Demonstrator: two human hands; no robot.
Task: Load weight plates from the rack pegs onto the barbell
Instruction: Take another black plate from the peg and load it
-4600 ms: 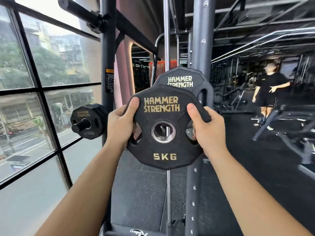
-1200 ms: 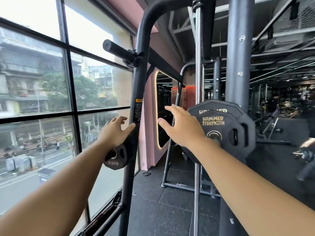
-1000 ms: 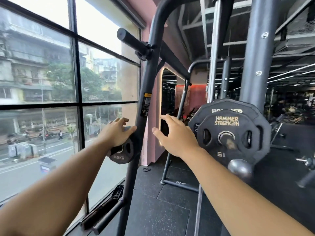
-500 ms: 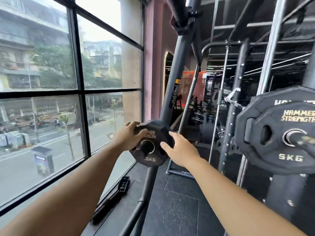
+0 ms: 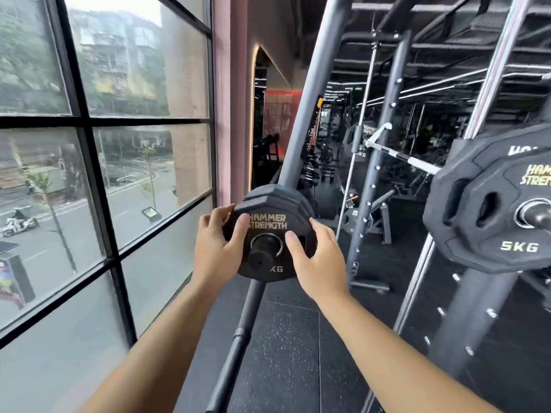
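Observation:
A small black Hammer Strength plate point(image 5: 269, 225) sits on a black rack peg point(image 5: 261, 255) at mid-frame, with a second small plate's edge just behind it. My left hand point(image 5: 216, 248) grips its left edge, thumb on the front face. My right hand point(image 5: 317, 260) grips the right edge, thumb on the face beside the peg. At the right, the barbell sleeve point(image 5: 538, 216) carries a 5KG plate point(image 5: 489, 210) with a larger plate point(image 5: 468, 153) behind it.
The slanted grey rack upright point(image 5: 235, 350) runs down below the peg. A large window point(image 5: 98, 174) fills the left. Chrome guide rods point(image 5: 492, 79) and a drilled upright point(image 5: 372, 174) stand at the right. The floor is black rubber point(image 5: 292, 347).
The view has come closer to the small plate on the peg. Both hands, reaching a second ago, now grip its two edges. The loaded barbell has slid further right in view.

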